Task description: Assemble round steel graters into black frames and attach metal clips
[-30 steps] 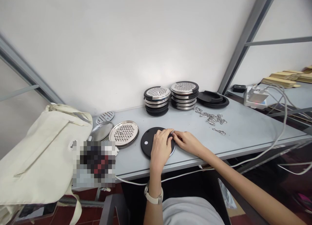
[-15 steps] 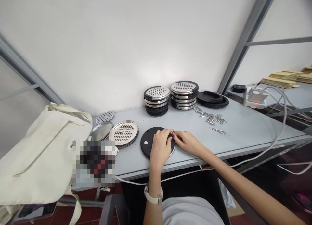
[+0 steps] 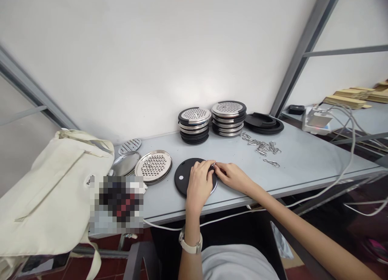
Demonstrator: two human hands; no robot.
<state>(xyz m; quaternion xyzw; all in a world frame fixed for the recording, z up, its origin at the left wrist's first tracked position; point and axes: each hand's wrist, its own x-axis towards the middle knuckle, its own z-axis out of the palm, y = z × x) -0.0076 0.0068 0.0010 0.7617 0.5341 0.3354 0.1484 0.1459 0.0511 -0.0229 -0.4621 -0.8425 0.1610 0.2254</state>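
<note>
A black round disc [image 3: 183, 183] with a white dot and a pale rim lies on the table near its front edge. My left hand [image 3: 200, 181] lies over the right half of this disc and grips it, thumb and fingertips at its upper right edge. Right there my right hand [image 3: 228, 175] is closed in a pinch on a small metal clip [image 3: 214, 165], mostly hidden by the fingertips. Beyond my right hand, several metal snap clips [image 3: 263, 146] lie in a loose heap, and a single clip [image 3: 271, 163] sits apart from them.
Two stacks of grater discs, a left stack [image 3: 194, 126] and a right stack [image 3: 228, 118], stand by the wall. Black rings [image 3: 263, 124] lie beside them. Metal grater plates [image 3: 153, 167] and a cream bag [image 3: 51, 191] are at left. A white cable [image 3: 327, 191] crosses the front edge.
</note>
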